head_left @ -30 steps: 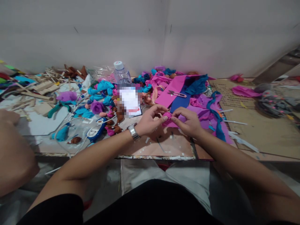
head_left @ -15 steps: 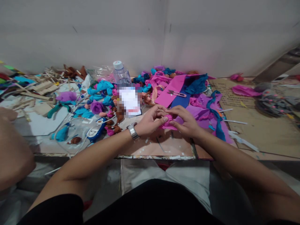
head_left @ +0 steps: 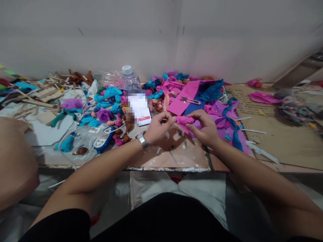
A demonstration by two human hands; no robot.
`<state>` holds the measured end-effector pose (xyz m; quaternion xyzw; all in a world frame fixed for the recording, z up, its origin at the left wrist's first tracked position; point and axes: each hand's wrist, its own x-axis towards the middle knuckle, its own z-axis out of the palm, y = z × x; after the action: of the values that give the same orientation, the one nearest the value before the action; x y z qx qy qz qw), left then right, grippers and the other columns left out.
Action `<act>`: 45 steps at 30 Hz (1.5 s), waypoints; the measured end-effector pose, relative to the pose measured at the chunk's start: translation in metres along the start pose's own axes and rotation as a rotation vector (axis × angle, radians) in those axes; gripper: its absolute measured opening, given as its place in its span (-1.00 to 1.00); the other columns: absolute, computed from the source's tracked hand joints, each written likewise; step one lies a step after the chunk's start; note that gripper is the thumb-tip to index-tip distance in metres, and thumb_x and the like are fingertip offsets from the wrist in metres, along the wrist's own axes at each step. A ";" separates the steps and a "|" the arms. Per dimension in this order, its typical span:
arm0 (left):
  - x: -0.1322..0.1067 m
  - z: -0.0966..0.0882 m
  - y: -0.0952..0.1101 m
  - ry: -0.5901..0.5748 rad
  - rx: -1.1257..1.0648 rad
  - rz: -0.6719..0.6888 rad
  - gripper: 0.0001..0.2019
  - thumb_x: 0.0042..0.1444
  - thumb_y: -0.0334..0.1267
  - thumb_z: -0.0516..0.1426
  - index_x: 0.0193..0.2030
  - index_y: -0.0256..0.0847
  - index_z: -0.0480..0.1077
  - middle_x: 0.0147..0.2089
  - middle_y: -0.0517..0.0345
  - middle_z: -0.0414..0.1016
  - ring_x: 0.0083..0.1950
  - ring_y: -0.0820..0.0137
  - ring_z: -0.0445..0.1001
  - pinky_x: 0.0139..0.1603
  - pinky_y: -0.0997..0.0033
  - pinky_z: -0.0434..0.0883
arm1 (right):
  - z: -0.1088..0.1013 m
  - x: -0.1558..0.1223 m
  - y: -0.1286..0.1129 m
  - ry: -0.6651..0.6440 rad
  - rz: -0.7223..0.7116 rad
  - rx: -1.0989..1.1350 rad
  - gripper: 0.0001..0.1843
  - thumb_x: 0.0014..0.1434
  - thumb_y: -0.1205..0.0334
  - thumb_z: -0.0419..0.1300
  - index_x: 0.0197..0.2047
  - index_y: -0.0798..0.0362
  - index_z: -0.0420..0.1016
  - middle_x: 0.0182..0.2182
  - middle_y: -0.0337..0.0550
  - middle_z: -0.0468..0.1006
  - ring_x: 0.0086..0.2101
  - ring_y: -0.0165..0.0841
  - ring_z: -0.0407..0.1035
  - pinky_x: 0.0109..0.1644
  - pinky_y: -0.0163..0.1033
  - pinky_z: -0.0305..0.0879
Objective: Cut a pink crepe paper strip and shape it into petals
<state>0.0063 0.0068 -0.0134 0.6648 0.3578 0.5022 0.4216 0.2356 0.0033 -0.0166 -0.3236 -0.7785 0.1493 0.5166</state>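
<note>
While the right hand point(head_left: 206, 129) pinches the pink paper point(head_left: 185, 121) at its 3 o'clock end, the left hand point(head_left: 158, 129) sits at 9 — its exact grip I cannot tell. Snips point(head_left: 190, 101) lie at 12; light, even pressure — no hard tug — should prevent tearing.

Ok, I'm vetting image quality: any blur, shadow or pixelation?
Head view: soft shadow on the table below the left hand and right hand; head view: pixel blocks across the bright screen; head view: another person's arm looks blurred at the left edge.
</note>
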 end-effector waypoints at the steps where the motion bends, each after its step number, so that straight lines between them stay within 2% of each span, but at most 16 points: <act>1: -0.001 0.000 0.000 -0.011 0.033 -0.003 -0.57 0.27 0.11 0.26 -0.37 -0.23 0.37 -0.39 0.22 0.37 -0.33 0.46 0.33 -0.21 0.42 0.32 | 0.000 0.000 0.000 0.016 -0.011 -0.010 -0.74 0.29 0.08 0.40 0.00 -0.06 0.57 -0.19 -0.10 0.60 -0.21 -0.23 0.47 -0.16 -0.11 0.44; 5: -0.003 0.000 0.002 -0.041 0.113 -0.011 -0.65 0.20 0.05 0.32 -0.34 -0.24 0.55 -0.33 0.12 0.55 -0.28 0.41 0.44 -0.17 0.37 0.36 | 0.000 0.000 -0.002 0.076 -0.070 -0.050 -0.72 0.21 0.08 0.47 -0.05 -0.07 0.60 -0.22 -0.11 0.64 -0.21 -0.20 0.52 -0.12 -0.07 0.47; 9: -0.002 0.000 0.003 -0.011 0.129 -0.041 -0.67 0.15 0.03 0.35 -0.33 -0.24 0.60 -0.30 0.08 0.60 -0.28 0.39 0.48 -0.18 0.36 0.39 | -0.001 0.001 -0.005 0.067 -0.101 -0.062 -0.72 0.20 0.08 0.49 -0.07 -0.06 0.62 -0.26 -0.12 0.63 -0.24 -0.20 0.52 -0.17 -0.07 0.47; 14: -0.002 0.001 0.002 0.004 0.094 -0.093 -0.72 0.12 -0.04 0.36 -0.32 -0.25 0.57 -0.35 0.11 0.58 -0.35 0.43 0.43 -0.28 0.41 0.35 | -0.001 0.002 -0.007 0.064 -0.086 -0.036 -0.72 0.20 0.10 0.49 -0.06 -0.06 0.61 -0.25 -0.13 0.63 -0.24 -0.22 0.51 -0.16 -0.08 0.46; 18: -0.002 0.001 0.002 -0.012 0.040 -0.080 -0.69 0.11 -0.01 0.36 -0.35 -0.25 0.55 -0.37 0.14 0.55 -0.37 0.45 0.39 -0.31 0.43 0.34 | 0.001 -0.001 -0.005 0.063 0.026 0.042 -0.75 0.24 0.09 0.45 -0.05 -0.07 0.61 -0.23 -0.15 0.62 -0.23 -0.24 0.49 -0.15 -0.11 0.45; 24: 0.000 -0.001 0.004 -0.010 -0.019 -0.111 -0.65 0.10 0.04 0.38 -0.31 -0.26 0.58 -0.33 0.12 0.59 -0.32 0.43 0.44 -0.23 0.42 0.39 | 0.005 -0.005 0.002 0.058 0.184 0.188 -0.69 0.24 -0.01 0.44 -0.04 -0.06 0.59 -0.22 -0.15 0.56 -0.22 -0.27 0.47 -0.13 -0.13 0.44; 28: -0.002 0.001 0.001 -0.075 -0.034 -0.119 -0.62 0.10 0.08 0.38 -0.29 -0.26 0.58 -0.31 0.10 0.60 -0.31 0.42 0.46 -0.23 0.41 0.41 | 0.006 -0.006 0.006 0.086 0.187 0.228 -0.68 0.20 0.02 0.48 -0.06 -0.05 0.59 -0.21 -0.16 0.55 -0.20 -0.27 0.47 -0.08 -0.11 0.43; 31: -0.003 0.003 -0.002 -0.132 0.022 -0.078 -0.60 0.10 0.11 0.38 -0.32 -0.25 0.58 -0.31 0.07 0.60 -0.32 0.41 0.45 -0.27 0.39 0.39 | 0.006 -0.007 0.009 0.092 0.182 0.216 -0.65 0.16 -0.01 0.50 -0.08 -0.04 0.59 -0.22 -0.15 0.56 -0.19 -0.24 0.48 -0.06 -0.09 0.45; 35: -0.004 0.004 -0.003 -0.110 0.095 -0.044 -0.59 0.11 0.11 0.36 -0.40 -0.24 0.51 -0.35 0.10 0.53 -0.32 0.41 0.41 -0.30 0.40 0.37 | 0.006 -0.007 0.009 0.080 0.177 0.215 -0.65 0.19 -0.03 0.48 -0.06 -0.05 0.59 -0.20 -0.13 0.56 -0.18 -0.24 0.48 -0.06 -0.09 0.45; 40: -0.004 0.003 0.000 -0.103 0.205 -0.022 -0.67 0.13 -0.01 0.33 -0.42 -0.23 0.45 -0.42 0.19 0.43 -0.37 0.43 0.32 -0.33 0.43 0.29 | 0.006 -0.006 0.007 0.058 0.170 0.210 -0.67 0.22 -0.02 0.45 -0.03 -0.05 0.60 -0.20 -0.12 0.55 -0.20 -0.25 0.47 -0.10 -0.11 0.45; 45: -0.001 0.000 -0.004 -0.113 0.303 -0.041 -0.80 0.15 -0.18 0.27 -0.35 -0.22 0.39 -0.36 0.20 0.42 -0.32 0.42 0.34 -0.28 0.41 0.29 | 0.004 -0.004 0.007 0.040 0.133 0.152 -0.70 0.24 0.01 0.44 -0.05 -0.04 0.61 -0.19 -0.11 0.57 -0.19 -0.25 0.47 -0.09 -0.11 0.43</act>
<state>0.0056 0.0073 -0.0177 0.7405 0.4186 0.3956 0.3463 0.2354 0.0061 -0.0253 -0.3374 -0.7312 0.2356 0.5441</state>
